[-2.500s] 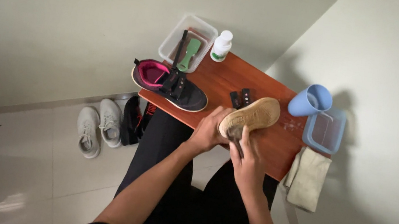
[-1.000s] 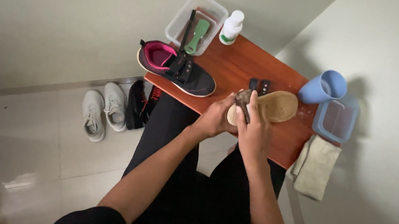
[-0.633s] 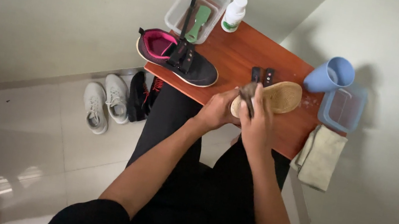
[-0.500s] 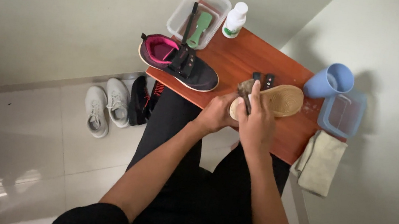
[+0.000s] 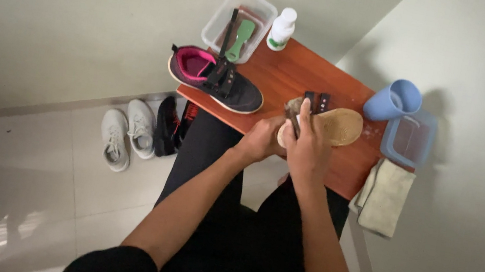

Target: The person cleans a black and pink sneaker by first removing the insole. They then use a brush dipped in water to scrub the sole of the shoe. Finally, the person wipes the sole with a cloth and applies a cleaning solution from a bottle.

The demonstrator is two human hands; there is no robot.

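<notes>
Where the wooden table (image 5: pixel 278 82) meets my lap, at its near edge, I see the tan insole (image 5: pixel 337 125) lying lengthwise along that edge, its broad end pointing toward the blue cup (image 5: pixel 393 101). My left hand (image 5: pixel 260 140) pinches its near end; my right hand (image 5: pixel 306 149), closer to its middle, is curled around a small brush (image 5: pixel 293 113).

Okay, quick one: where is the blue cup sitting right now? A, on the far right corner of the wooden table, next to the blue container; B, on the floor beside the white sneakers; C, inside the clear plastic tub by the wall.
A: the blue cup lies tipped at the wooden table's far right corner, right beside the blue container.
</notes>
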